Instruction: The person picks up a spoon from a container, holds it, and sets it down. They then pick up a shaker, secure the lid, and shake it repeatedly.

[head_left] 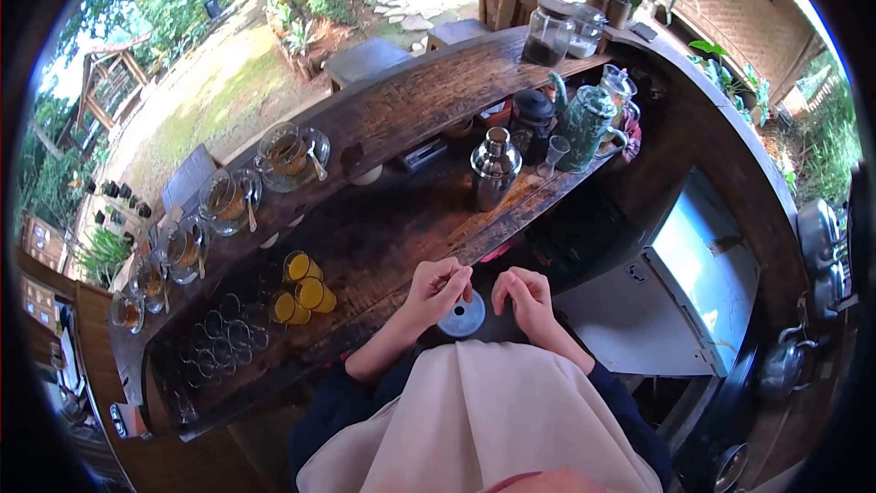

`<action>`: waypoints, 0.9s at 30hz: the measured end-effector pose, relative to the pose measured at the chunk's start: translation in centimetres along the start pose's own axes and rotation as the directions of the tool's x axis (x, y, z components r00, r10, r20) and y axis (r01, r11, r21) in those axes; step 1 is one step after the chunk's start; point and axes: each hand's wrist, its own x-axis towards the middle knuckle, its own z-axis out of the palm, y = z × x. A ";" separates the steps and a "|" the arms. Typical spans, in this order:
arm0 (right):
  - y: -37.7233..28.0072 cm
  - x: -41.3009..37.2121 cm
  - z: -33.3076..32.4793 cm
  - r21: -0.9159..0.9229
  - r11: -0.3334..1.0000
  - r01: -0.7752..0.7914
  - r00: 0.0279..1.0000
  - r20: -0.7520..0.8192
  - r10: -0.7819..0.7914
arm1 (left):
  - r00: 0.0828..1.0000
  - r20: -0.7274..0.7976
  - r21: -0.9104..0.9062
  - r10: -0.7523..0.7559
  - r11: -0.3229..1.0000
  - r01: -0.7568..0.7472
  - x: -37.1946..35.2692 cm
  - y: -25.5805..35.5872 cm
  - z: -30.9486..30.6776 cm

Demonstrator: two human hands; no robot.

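My left hand is raised in front of the apron, its fingertips pinched together; I cannot tell what is in them. Close beside it, my right hand has loosely bent fingers, with no object showing in it. Below and between the two hands is a round blue-grey disc with a small hole. Beyond the hands, at the counter's near edge, stands a closed steel cocktail shaker. To its right are a small clear glass and a green speckled enamel pot.
Glasses of orange drink and several upturned glasses stand on the lower counter at left. Cups on saucers line the raised ledge. Two jars stand at its far end. A white fridge is at right.
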 end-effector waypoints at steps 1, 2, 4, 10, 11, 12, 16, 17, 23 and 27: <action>0.2 0.5 0.2 0.014 1.000 0.005 1.000 -0.013 -0.004 | 1.000 0.018 0.029 0.014 0.999 -0.015 0.3 0.2 0.0; 0.2 0.9 0.1 0.027 1.000 -0.013 1.000 0.002 0.013 | 0.999 0.035 0.062 0.030 0.998 -0.032 0.5 0.5 0.0; 0.0 1.9 -0.4 0.033 0.999 -0.042 0.994 0.107 0.038 | 0.998 0.016 0.052 0.055 0.997 -0.055 0.7 0.9 0.1; 0.4 4.6 -2.9 -0.036 0.998 -0.045 0.987 0.154 0.050 | 0.985 0.164 0.182 0.047 0.980 -0.077 3.0 -0.2 1.4; 0.3 5.3 -3.5 -0.025 0.999 -0.025 0.983 0.180 0.029 | 0.985 0.162 0.192 0.052 0.978 -0.083 3.6 -0.5 1.9; 0.2 5.9 -4.4 -0.011 1.000 -0.006 0.978 0.208 0.008 | 0.990 0.141 0.177 0.009 0.984 -0.034 4.1 -0.7 2.4; -1.6 8.3 -8.9 -0.035 0.999 0.018 0.946 0.324 -0.006 | 0.995 0.075 0.167 -0.060 0.985 0.047 7.2 -1.0 5.4; -2.0 9.1 -10.4 -0.060 0.997 0.055 0.933 0.358 -0.030 | 0.996 0.068 0.173 -0.060 0.984 0.047 8.2 -1.3 6.3; -3.9 13.3 -17.3 0.004 0.960 0.279 0.835 0.493 -0.245 | 0.995 0.000 0.108 -0.097 0.990 0.096 14.6 -3.1 11.1; -4.4 15.7 -22.5 -0.026 0.906 0.423 0.779 0.521 -0.349 | 0.996 0.026 0.173 -0.081 0.982 0.075 18.7 -5.0 13.5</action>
